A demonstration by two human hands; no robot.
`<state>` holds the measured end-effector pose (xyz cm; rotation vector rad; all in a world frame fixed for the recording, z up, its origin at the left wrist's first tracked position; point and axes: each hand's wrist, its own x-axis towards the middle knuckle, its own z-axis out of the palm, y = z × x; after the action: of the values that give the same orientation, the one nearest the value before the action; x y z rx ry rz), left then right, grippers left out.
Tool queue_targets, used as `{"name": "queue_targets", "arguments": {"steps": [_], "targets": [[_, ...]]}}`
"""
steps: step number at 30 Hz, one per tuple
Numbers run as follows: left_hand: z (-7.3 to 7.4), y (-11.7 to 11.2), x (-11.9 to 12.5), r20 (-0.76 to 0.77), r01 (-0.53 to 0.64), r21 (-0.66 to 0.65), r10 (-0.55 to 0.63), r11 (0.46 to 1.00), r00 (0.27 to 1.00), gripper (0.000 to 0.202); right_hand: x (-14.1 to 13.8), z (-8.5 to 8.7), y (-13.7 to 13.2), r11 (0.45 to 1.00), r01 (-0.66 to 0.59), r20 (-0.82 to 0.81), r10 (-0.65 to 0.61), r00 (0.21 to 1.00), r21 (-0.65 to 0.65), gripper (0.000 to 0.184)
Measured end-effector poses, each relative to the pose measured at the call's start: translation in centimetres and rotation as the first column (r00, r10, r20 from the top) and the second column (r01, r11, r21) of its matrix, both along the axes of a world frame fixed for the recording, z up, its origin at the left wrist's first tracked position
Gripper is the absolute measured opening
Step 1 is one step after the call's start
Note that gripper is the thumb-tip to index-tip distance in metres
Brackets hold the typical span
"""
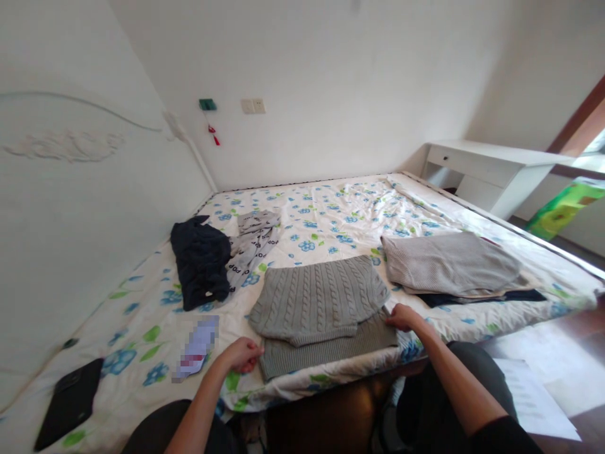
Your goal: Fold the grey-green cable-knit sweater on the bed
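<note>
Pinching its near corners, our left hand [243,355] and right hand [404,317] hold a partly folded grey cable-knit sweater [321,296] on the blue-flowered white sheet [326,211], with a flat-folded beige knit garment [449,261] rightward and a rumpled navy cloth garment [201,261] unfolded leftward.

Gray cable-knit sweater [326,299], partly folded, near side of floral bed sheet [326,217]; left hand [242,355] pinching its near-left edge, right hand [405,317] its right edge. Dark garment [202,261] and gray printed garment [250,249] touching, left. Folded clothes [454,261] stacked right. Black device [70,403] near left. White desk [501,154] far right. White paper [536,397] near right.
</note>
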<state>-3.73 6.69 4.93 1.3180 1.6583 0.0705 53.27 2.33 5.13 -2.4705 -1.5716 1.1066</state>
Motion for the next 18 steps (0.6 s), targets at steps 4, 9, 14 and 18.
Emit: {"name": "queue_targets", "arguments": {"steps": [4, 9, 14, 18], "targets": [[1.0, -0.1, 1.7, 0.275, -0.312, 0.136, 0.266, 0.94, 0.924, 0.064, -1.8, 0.1, 0.4, 0.995, 0.052, -0.261, -0.072, 0.963, -0.082, 0.049], [2.0, -2.0, 3.6, 0.435, -0.377, -0.112, 0.386, 0.92, 0.813, 0.07, -6.6, -0.8, 0.3, 0.972, 0.073, -0.594, -0.196, 0.781, -0.224, 0.047], [1.8, -2.1, 4.6, 0.533, -0.437, -0.179, 0.461, 0.881, 0.71, 0.056, -9.6, -1.6, 1.1, 0.953, 0.224, -0.674, -0.302, 0.674, -0.203, 0.045], [1.3, -1.9, 6.2, 0.562, -0.51, -0.196, 0.522, 0.838, 0.642, 0.041, -9.6, -1.5, 1.3, 0.978, 0.17, -0.646, -0.205, 0.735, -0.117, 0.037]]}}
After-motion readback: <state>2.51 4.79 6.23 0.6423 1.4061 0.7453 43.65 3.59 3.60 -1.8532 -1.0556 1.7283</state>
